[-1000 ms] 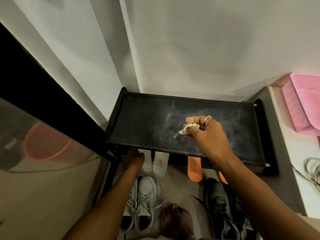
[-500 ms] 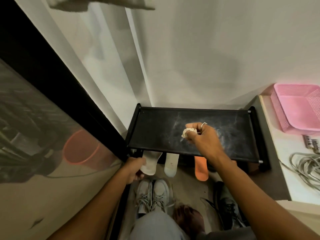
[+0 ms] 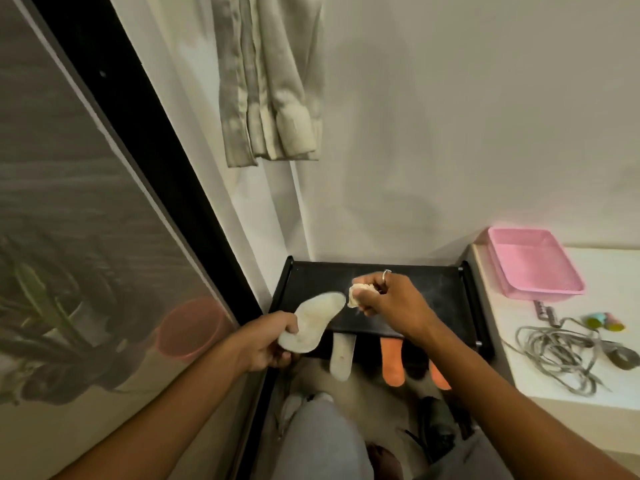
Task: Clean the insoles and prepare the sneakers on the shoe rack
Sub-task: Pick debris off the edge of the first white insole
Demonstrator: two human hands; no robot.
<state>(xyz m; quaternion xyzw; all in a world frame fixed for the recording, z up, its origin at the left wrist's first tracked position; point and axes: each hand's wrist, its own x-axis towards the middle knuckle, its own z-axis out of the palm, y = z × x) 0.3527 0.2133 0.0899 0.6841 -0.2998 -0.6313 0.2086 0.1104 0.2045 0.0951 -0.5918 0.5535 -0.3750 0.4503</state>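
Observation:
My left hand (image 3: pixel 268 342) grips the heel end of a white insole (image 3: pixel 313 318) and holds it up over the left front of the black shoe rack's dusty top shelf (image 3: pixel 429 299). My right hand (image 3: pixel 391 303) is closed on a small crumpled white cloth (image 3: pixel 358 293) right at the insole's toe tip. A second white insole (image 3: pixel 341 356) and two orange insoles (image 3: pixel 392 360) stick out from under the shelf's front edge. A white sneaker (image 3: pixel 294 407) and a dark sneaker (image 3: pixel 438 424) lie on the floor, partly hidden by my legs.
A white counter (image 3: pixel 561 382) stands right of the rack with a pink basket (image 3: pixel 533 268) and a tangled grey cable (image 3: pixel 561 351). A glass door with a black frame (image 3: pixel 145 161) runs along the left. A curtain (image 3: pixel 270 81) hangs above.
My left hand has pulled a white insole out from under the shelf and raised it above the shelf. My right hand with the cloth moved left to the insole's tip. The view tilted up.

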